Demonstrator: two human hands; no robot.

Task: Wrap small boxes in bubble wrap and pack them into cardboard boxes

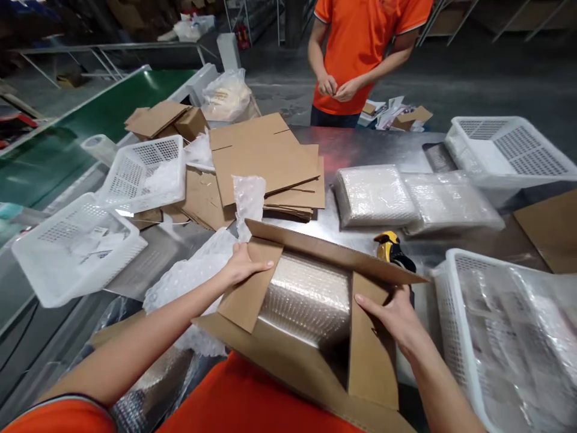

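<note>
Nearest the camera: an open cardboard box [311,337] lies on the metal table [360,147], pressed against the wearer's orange shirt. Inside it sits a bubble-wrapped bundle [306,294], filling the space between the two side flaps.

Left hand [241,264]: laid flat on the left side flap, fingers held together and stretched across the flap's upper edge, thumb tucked under it. Nothing pinched; the palm presses on card.

Right hand [396,319]: resting on the right side flap, fingers together and pointing inward, thumb hidden behind the box's right edge. Also flat on card, not closed round anything.

The far flap of the box stands up and leans away. Just behind its right end lies a yellow and black tape dispenser [392,248], partly hidden.

Left of the box: loose bubble wrap [193,273] on the table, touching the left forearm. Right of the box: a white basket [509,337] holding plastic-wrapped goods.

Mid-table: a stack of flat cardboard sheets [265,162], with a strip of bubble wrap standing in front of it. Right of the stack, two wrapped parcels [417,201] lie side by side, touching. Further left, two white baskets [112,210], tilted, near a green conveyor belt [90,120].

Far edge: another white basket [509,150] at right. A co-worker in an orange shirt [360,42] stands across the table, hands together at the waist; what they hold is too small to tell.
</note>
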